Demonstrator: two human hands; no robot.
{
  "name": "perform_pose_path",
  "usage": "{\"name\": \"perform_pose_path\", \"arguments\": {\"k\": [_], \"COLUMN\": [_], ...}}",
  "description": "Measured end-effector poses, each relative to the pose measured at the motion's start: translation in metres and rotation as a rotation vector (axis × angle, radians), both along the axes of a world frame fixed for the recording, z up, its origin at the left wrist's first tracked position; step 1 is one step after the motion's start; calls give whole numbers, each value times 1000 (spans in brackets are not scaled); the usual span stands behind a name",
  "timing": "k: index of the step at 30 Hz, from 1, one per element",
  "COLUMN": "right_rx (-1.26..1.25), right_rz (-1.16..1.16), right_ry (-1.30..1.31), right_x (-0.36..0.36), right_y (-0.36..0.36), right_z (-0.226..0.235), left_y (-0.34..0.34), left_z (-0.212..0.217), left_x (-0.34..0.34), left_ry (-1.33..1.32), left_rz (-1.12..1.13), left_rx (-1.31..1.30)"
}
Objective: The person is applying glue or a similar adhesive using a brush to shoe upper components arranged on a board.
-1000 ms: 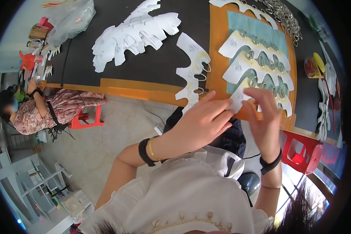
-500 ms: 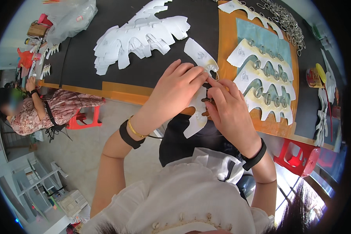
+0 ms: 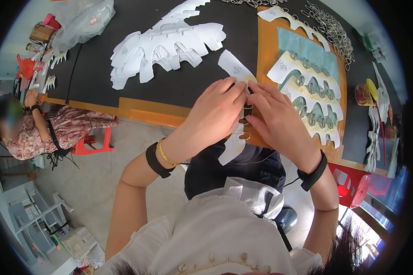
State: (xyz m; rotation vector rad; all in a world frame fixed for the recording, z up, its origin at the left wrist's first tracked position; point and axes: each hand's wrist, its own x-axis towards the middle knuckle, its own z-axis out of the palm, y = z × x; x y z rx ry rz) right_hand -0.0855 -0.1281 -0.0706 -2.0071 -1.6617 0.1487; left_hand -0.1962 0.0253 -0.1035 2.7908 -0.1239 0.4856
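Observation:
Both hands meet on a white scalloped piece (image 3: 235,68) at the table's front edge. Its top end lies on the dark surface, while its lower end hangs toward my lap with a metal ring beside it. My left hand (image 3: 218,110) pinches the piece from the left, fingers bent. My right hand (image 3: 277,120) has its thumb and fingertips closed at the piece's middle. Fingers hide most of that middle and whatever small parts are there. To the right, finished-looking scalloped pieces with oval metal rings (image 3: 303,87) lie in rows on a blue-green sheet (image 3: 294,40).
A stack of plain white scalloped pieces (image 3: 165,48) lies ahead to the left. Loose metal rings (image 3: 332,30) are heaped at the far right. Clear plastic bags (image 3: 87,23) sit far left, near a co-worker (image 3: 41,126). A red stool (image 3: 351,183) stands at the right.
Both hands have moved slightly; my right hand and wrist shifted right and down, and its fingertips sit closer to my left fingers. The scalloped piece stays between them.

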Motion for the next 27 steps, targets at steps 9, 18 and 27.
{"name": "perform_pose_path", "arguments": {"k": [9, 18, 27], "right_rx": [32, 394, 396], "right_rz": [-62, -299, -363], "right_ry": [5, 194, 395], "right_x": [1, -20, -27], "right_y": [11, -27, -63], "right_z": [1, 23, 12], "left_y": [9, 1, 7], "left_z": [19, 5, 15], "left_x": [4, -16, -9], "left_ry": [86, -116, -128], "left_rz": [-49, -33, 129], "left_rx": [-70, -304, -289]}}
